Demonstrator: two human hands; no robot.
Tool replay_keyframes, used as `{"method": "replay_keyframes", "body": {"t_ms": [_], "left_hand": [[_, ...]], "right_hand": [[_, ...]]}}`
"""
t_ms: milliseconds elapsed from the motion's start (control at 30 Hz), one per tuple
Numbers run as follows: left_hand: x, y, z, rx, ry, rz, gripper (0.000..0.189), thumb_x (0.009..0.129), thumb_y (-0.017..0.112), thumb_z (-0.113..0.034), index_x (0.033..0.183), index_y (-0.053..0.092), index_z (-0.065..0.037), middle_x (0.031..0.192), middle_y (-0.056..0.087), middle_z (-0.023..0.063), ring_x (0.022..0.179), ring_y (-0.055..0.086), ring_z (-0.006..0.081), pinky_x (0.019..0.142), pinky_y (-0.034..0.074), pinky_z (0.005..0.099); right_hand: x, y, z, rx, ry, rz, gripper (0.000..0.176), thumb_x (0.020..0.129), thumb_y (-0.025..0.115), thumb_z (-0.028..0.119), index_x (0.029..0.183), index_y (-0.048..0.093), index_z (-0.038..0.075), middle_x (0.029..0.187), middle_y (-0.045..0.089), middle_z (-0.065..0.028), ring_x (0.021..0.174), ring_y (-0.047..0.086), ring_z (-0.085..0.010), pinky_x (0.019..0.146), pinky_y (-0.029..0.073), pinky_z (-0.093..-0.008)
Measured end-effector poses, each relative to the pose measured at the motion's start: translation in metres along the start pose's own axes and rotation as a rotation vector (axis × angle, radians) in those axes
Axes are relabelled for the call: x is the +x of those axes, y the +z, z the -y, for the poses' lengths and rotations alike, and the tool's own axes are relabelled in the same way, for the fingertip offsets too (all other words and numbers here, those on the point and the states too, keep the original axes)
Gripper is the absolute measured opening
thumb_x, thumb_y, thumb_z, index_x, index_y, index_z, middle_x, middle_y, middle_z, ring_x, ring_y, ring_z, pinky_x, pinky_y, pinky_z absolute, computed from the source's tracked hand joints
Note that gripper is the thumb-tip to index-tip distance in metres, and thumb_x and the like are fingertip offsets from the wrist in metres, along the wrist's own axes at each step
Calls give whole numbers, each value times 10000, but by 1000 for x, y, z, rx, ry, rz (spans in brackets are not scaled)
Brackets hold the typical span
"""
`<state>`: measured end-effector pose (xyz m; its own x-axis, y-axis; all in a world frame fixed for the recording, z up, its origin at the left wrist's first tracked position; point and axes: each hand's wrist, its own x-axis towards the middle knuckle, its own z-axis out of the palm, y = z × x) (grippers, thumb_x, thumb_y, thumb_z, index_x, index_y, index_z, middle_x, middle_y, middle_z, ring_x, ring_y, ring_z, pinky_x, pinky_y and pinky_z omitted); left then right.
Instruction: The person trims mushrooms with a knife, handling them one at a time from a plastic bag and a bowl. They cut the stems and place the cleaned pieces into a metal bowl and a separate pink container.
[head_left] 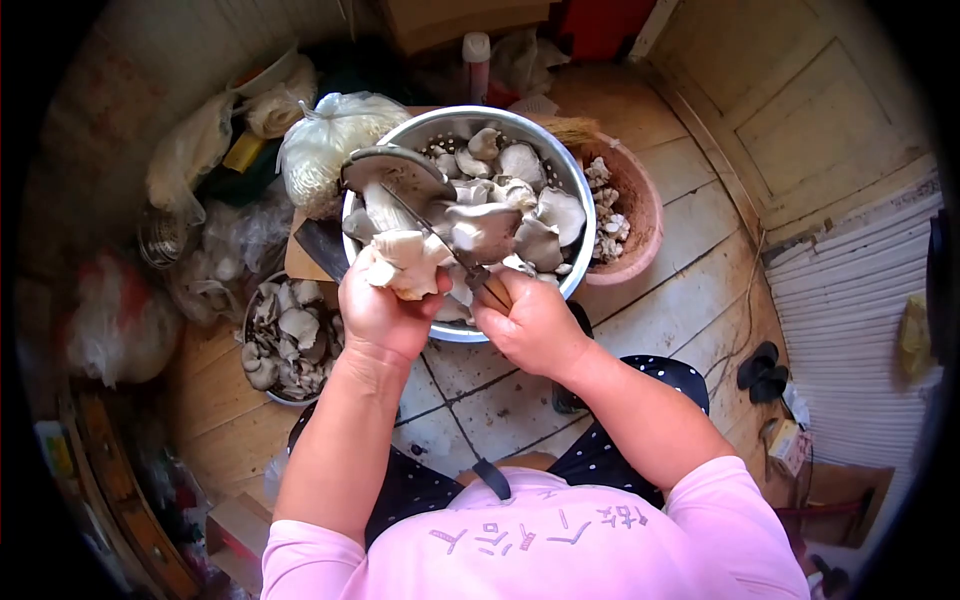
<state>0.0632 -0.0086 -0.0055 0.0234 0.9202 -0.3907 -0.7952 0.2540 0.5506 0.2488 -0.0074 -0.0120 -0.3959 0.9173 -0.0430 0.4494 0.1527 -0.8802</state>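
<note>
My left hand (385,318) is closed round the pale base of an oyster mushroom cluster (402,262). A large grey-brown cap spreads out at its far end. In my right hand (530,325) is a knife (484,279), gripped by its handle. The thin dark blade points up and left, lying across the cluster's stem. Both hands are over the near rim of a metal colander (583,190), which holds several grey and white oyster mushrooms (520,165). My left fingertips are partly hidden by the cluster.
A pink basin (648,215) with mushroom scraps stands right of the colander. At the left is a bowl of mushrooms (297,330), with a tied plastic bag (335,140) behind it. A spray can (476,65) stands at the back. Dark slippers (763,372) lie right.
</note>
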Motion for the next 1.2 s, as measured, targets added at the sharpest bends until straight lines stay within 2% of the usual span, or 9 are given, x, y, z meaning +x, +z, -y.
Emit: {"method": "replay_keyframes", "body": {"t_ms": [167, 233, 367, 567, 733, 833, 967, 1033, 1200], "left_hand": [[5, -3, -7, -120, -45, -41, 270, 890, 408, -316, 978, 602, -150, 862, 668, 56, 621, 600, 267, 441, 378, 294], [9, -8, -14, -165, -24, -64, 256, 884, 419, -316, 981, 606, -171, 872, 670, 41, 656, 598, 259, 443, 377, 291], [11, -13, -23, -168, -9, -19, 288, 885, 425, -328, 993, 620, -145, 868, 661, 43, 701, 589, 249, 467, 381, 286], [4, -8, -19, -225, -59, 56, 341, 900, 419, -364, 1001, 631, -117, 865, 649, 84, 700, 585, 242, 473, 384, 284], [3, -11, -21, -255, -83, 145, 364, 895, 415, -368, 996, 631, -92, 867, 647, 105, 668, 580, 242, 463, 384, 274], [0, -6, -20, -248, -89, 112, 362, 887, 419, -369, 997, 627, -94, 859, 644, 99, 644, 568, 243, 452, 372, 279], [-2, -4, -8, -214, -166, 96, 340, 870, 428, -354, 983, 623, -99, 840, 633, 80, 605, 553, 249, 441, 347, 282], [-3, -3, 0, -216, -198, 122, 332, 863, 447, -344, 984, 620, -87, 841, 631, 97, 597, 558, 256, 439, 348, 283], [-4, -2, 10, -167, -257, 115, 323, 840, 472, -337, 956, 616, -73, 817, 626, 137, 587, 561, 268, 435, 353, 280]], "right_hand": [[2, -1, 3, 30, 12, 46, 244, 811, 604, 214, 893, 582, -15, 825, 633, -244, 807, 612, -423, 714, 478, -458], [2, 1, -5, 34, -41, 17, 206, 832, 637, 196, 904, 590, 8, 711, 619, -136, 631, 594, -218, 622, 484, -345], [0, -1, -5, 39, -12, 16, 202, 835, 644, 196, 909, 594, 15, 715, 614, -110, 633, 577, -184, 626, 480, -331], [-2, 0, -2, -26, -105, -9, 184, 832, 649, 180, 901, 588, 21, 715, 602, -130, 622, 575, -223, 629, 481, -340], [-2, 0, -3, -125, -133, -38, 187, 817, 644, 167, 901, 561, 22, 751, 611, -182, 695, 615, -358, 638, 485, -395], [-2, -2, 0, -163, -147, -45, 190, 811, 638, 164, 896, 545, 21, 757, 610, -197, 737, 613, -399, 643, 481, -430], [0, -2, 1, -144, -135, -64, 192, 814, 633, 172, 888, 541, 20, 746, 606, -199, 730, 606, -406, 644, 478, -440], [3, -3, 2, -100, -99, -41, 211, 798, 604, 200, 908, 555, 26, 802, 631, -237, 790, 604, -449, 694, 478, -494], [11, 4, -5, -16, -107, -107, 213, 785, 612, 191, 886, 574, 7, 775, 628, -243, 785, 607, -446, 690, 485, -489]]}}
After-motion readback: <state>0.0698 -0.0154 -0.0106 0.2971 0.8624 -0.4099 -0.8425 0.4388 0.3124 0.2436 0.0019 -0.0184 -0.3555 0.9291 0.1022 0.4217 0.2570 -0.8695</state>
